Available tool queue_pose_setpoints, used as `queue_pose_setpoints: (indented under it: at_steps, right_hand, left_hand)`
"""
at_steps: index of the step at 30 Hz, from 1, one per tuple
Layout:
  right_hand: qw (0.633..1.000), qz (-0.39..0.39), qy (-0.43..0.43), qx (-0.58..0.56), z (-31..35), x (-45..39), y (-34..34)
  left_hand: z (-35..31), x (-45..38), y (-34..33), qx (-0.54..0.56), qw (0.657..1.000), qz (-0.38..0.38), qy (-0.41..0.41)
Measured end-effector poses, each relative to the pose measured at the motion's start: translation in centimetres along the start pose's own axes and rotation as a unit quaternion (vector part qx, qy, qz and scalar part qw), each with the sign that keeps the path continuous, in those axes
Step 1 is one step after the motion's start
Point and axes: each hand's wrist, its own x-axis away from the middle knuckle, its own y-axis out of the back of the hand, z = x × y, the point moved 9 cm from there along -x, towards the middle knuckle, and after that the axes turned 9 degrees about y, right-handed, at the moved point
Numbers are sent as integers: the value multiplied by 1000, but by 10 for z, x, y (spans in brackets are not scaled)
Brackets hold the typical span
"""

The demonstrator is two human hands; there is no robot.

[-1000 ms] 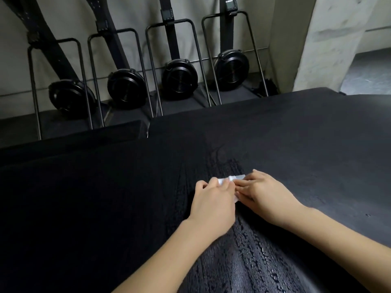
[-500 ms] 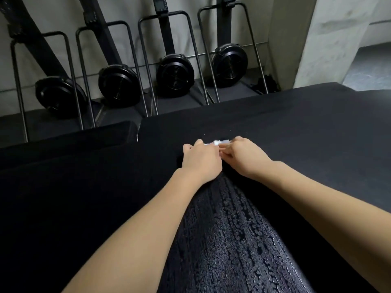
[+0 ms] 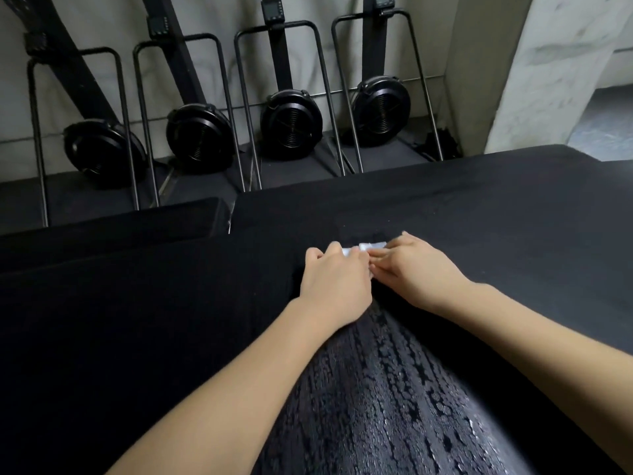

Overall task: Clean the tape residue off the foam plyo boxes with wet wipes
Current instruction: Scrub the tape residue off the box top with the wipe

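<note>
On top of the black foam plyo box (image 3: pixel 479 214), both hands press a folded wet wipe (image 3: pixel 371 246) flat: left hand (image 3: pixel 337 282) and right hand (image 3: pixel 423 272), fingers extended over it, likely doubling pressure on residue. Behind them lies a wet streak (image 3: pixel 394 389); the far edge is near, with dry surface either side.

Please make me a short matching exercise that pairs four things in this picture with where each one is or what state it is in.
Things:
1. wipe
2. wet streak
3. rowers
4. pillar

Places or states:
A. stood upright along the far wall
B. pressed onto the box under the left hand and right hand
C. pale, at the upper right
D. glistening on the box between the forearms

Pairs: 1-B, 2-D, 3-A, 4-C
</note>
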Motion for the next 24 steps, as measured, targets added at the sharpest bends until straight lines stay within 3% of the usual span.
queue_pose_setpoints:
  at_steps: [7, 10, 12, 16, 19, 24]
  right_hand:
    - [997, -6, -44, -62, -57, -90, -15]
    - [995, 17, -77, -68, -71, -101, -20]
    - [995, 24, -83, -55, -64, -97, -17]
    - [996, 7, -68, -54, -31, -58, -5]
    - [997, 36, -65, -35, 4, -8, -7]
    - [998, 34, -44, -2, 123, 100, 15]
  left_hand:
    - [38, -109, -28, 0, 998, 52, 34]
    - [42, -127, -37, 4, 995, 91, 32]
    - [39, -121, -34, 11, 997, 78, 28]
    - [28, -72, -20, 25, 999, 44, 11]
    - [16, -10, -7, 29, 998, 50, -6]
    - [6, 141, 28, 33, 997, 56, -36]
